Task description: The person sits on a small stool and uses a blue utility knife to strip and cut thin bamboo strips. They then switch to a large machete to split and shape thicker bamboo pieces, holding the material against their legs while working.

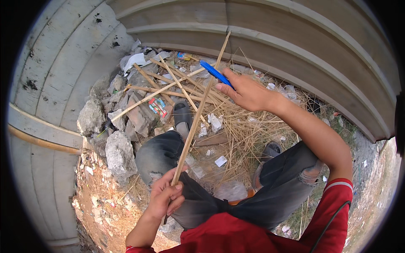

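Observation:
My left hand (pixel 166 195) is closed around the lower end of a long bamboo strip (pixel 197 116), which slants up and away to a pointed far end. In my right hand (pixel 242 89) is a blue-handled utility knife (pixel 216 74), gripped with the fingers wrapped round the handle. The knife crosses the strip near its upper part; whether the blade touches the strip I cannot tell. Beyond the knife, several more bamboo strips (pixel 162 86) lie crossed over one another on stones and straw.
Grey rocks (pixel 120 154) are heaped at the left. Dry straw (pixel 242 130), paper scraps and a red-green wrapper (pixel 157 107) litter the ground. Ribbed metal sheeting (pixel 270 31) stands at the back, with pale panels (pixel 63 67) at left. My sandalled feet and bent knees frame the work area.

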